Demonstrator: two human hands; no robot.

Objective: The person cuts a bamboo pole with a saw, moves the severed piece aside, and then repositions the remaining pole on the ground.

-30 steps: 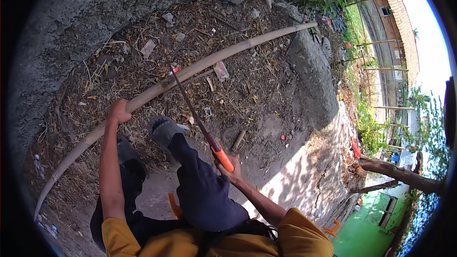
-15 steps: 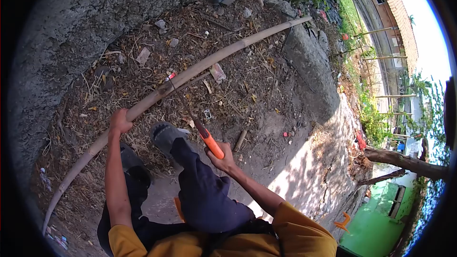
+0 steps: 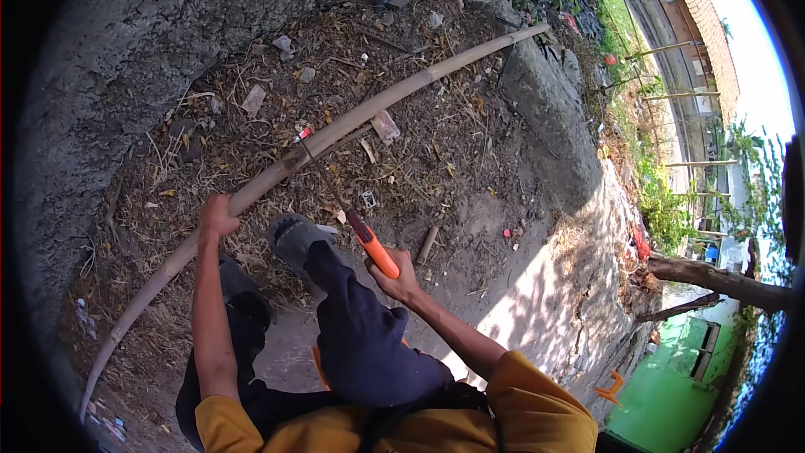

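A long, bent bamboo pole [image 3: 360, 113] runs diagonally across the littered ground, its far end resting over a concrete block [image 3: 549, 109]. My left hand [image 3: 219, 216] is wrapped around the pole, above my boots. In my right hand [image 3: 396, 277] is the orange handle of a narrow-bladed saw [image 3: 379, 253]. Its thin dark blade reaches up and left and lies across the pole, a short way beyond my left hand. A dark mark shows on the pole beside the blade. My fingers close fully around the handle.
A rough grey wall [image 3: 109, 92] stands along the far side of the pole. Dry leaves, a short stick [image 3: 428, 245] and bits of rubbish cover the soil. My boot [image 3: 293, 239] is near the pole. To the right are a tree trunk [image 3: 713, 279] and a green wall [image 3: 671, 386].
The view has shifted very slightly. Both hands keep their grips, and the blade stays across the pole at about the same spot.
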